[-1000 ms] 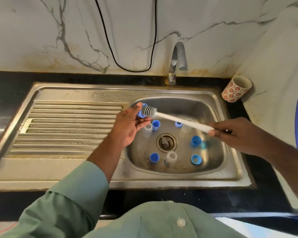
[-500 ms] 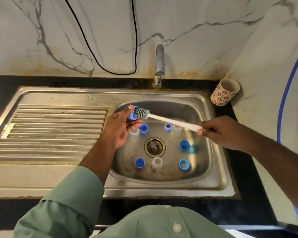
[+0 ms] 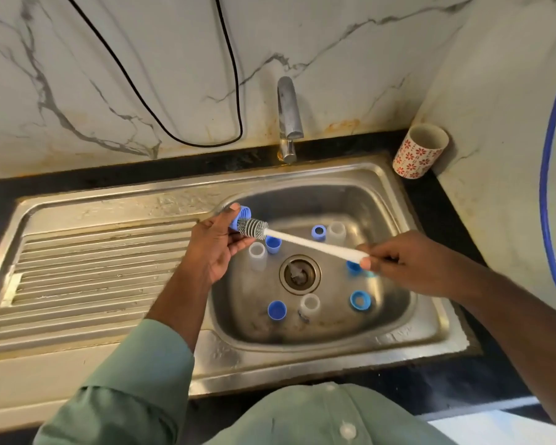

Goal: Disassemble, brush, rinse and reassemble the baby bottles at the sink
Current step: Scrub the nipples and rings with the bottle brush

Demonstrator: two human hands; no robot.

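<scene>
At centre frame, the left hand (image 3: pixel 212 248) pinched a blue bottle cap (image 3: pixel 240 216) between thumb and curled fingers above the basin's left edge. The right hand (image 3: pixel 408 264) gripped the white handle of the bottle brush (image 3: pixel 302 240), whose bristle head was touching the cap. Clear bottles (image 3: pixel 258 253) and blue parts (image 3: pixel 276 309) stood around the drain (image 3: pixel 300 273) in the sink (image 3: pixel 318 345).

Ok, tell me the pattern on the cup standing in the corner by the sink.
Red flowers on white, seen in the head view: cup.
</scene>
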